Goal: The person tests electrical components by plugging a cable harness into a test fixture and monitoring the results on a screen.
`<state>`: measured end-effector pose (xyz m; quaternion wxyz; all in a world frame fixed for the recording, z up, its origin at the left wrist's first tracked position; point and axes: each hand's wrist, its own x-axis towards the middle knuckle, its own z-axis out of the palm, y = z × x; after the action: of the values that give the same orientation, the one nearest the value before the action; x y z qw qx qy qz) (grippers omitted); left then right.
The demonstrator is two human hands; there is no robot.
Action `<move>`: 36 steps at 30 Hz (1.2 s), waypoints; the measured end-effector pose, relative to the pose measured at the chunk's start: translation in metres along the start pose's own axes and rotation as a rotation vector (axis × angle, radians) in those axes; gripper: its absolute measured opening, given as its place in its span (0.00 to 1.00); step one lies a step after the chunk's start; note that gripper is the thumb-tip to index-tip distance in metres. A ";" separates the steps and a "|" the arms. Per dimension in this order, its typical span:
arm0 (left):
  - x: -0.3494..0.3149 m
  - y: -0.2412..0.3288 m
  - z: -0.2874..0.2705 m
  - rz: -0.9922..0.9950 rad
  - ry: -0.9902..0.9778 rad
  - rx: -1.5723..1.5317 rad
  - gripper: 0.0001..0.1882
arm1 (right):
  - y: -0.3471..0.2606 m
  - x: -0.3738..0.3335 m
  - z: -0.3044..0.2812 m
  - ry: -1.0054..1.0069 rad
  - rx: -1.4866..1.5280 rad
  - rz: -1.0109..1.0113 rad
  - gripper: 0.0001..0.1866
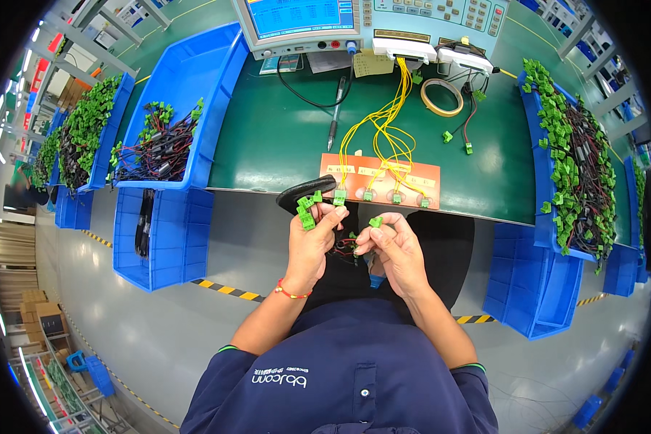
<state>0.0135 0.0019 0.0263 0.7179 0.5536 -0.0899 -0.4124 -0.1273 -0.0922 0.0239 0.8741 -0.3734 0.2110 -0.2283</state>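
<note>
My left hand (312, 249) is closed around several green terminal connectors (308, 219), just off the table's front edge. One green connector (375, 222) is pinched between the fingers of my right hand (398, 257). Dark and red wires (343, 247) hang between the two hands, partly hidden. Just ahead, an orange board (430, 177) lies along the table edge with several green sockets (396, 197) on its near side. Yellow wires (390, 116) run from these sockets to the tester (430, 25). The leftmost socket (339, 197) touches or nearly touches my left fingertips.
Blue bins with green-ended cables stand at left (206, 137) and right (550, 210); lower blue bins (126, 246) hang below. A pen (336, 112), a tape roll (442, 98) and a loose cable (472, 116) lie on the green table (267, 152). A black pad (296, 194) juts out at the edge.
</note>
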 end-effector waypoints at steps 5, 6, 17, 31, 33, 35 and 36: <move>0.000 -0.004 0.008 0.042 0.032 -0.091 0.08 | 0.005 0.010 0.000 0.020 0.056 0.030 0.09; 0.000 -0.004 0.007 0.041 0.032 -0.093 0.08 | 0.009 0.012 -0.001 0.021 0.100 0.046 0.09; -0.029 -0.023 -0.032 -0.101 -0.086 0.230 0.15 | 0.018 0.019 0.003 -0.022 0.641 0.221 0.11; -0.033 -0.042 -0.037 -0.082 -0.190 0.481 0.09 | 0.015 0.017 -0.002 -0.028 0.562 0.250 0.14; -0.034 -0.042 -0.036 -0.078 -0.220 0.445 0.09 | 0.015 0.017 -0.001 -0.027 0.566 0.254 0.14; -0.035 -0.041 -0.035 -0.094 -0.244 0.434 0.10 | 0.016 0.020 -0.001 0.008 0.575 0.252 0.15; -0.035 -0.041 -0.035 -0.109 -0.268 0.422 0.10 | 0.015 0.020 0.000 0.009 0.575 0.252 0.15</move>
<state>-0.0089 0.0491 -0.0104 0.5450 0.6355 -0.2383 -0.4924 -0.1069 -0.0938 0.0085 0.9644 -0.0806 0.1861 -0.1699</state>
